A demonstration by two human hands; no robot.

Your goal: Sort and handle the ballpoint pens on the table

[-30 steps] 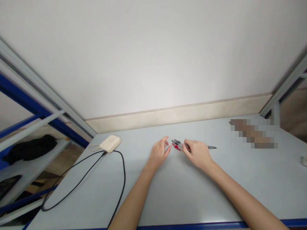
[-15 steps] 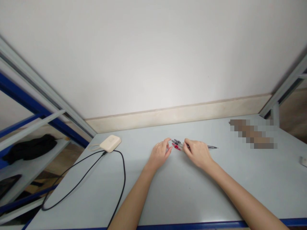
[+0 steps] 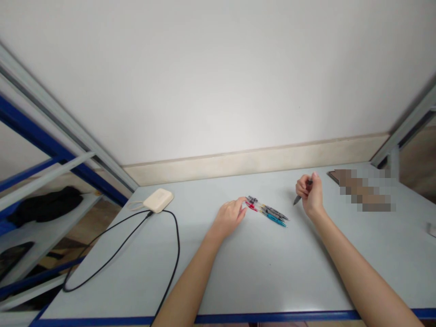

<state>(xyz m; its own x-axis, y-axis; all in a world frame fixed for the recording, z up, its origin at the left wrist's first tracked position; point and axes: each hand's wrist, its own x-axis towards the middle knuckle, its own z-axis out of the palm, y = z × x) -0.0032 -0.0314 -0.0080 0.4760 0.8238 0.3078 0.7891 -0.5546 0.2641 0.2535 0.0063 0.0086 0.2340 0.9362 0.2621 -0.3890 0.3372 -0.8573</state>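
Several pens lie side by side on the grey table, slanting down to the right; one has a blue barrel [image 3: 276,220], others are dark grey [image 3: 277,212], and a red clip [image 3: 251,206] shows at their left ends. My left hand [image 3: 229,218] rests at those left ends, fingers apart and holding nothing, its index fingertip at or very near the pens. To the right of the group, my right hand [image 3: 311,195] is closed around a dark pen [image 3: 297,199], its tip pointing down and left, apart from the other pens.
A cream power bank [image 3: 158,200] with a black cable [image 3: 177,245] sits on the left of the table [image 3: 252,281]. A partly blurred-out flat object [image 3: 334,176] lies at the back right. A small white item [image 3: 432,229] is at the right edge. Metal frames flank the table.
My right hand has moved right, away from the group, with a dark pen in it. The barrels of the other pens are now uncovered. My left hand has hardly moved.
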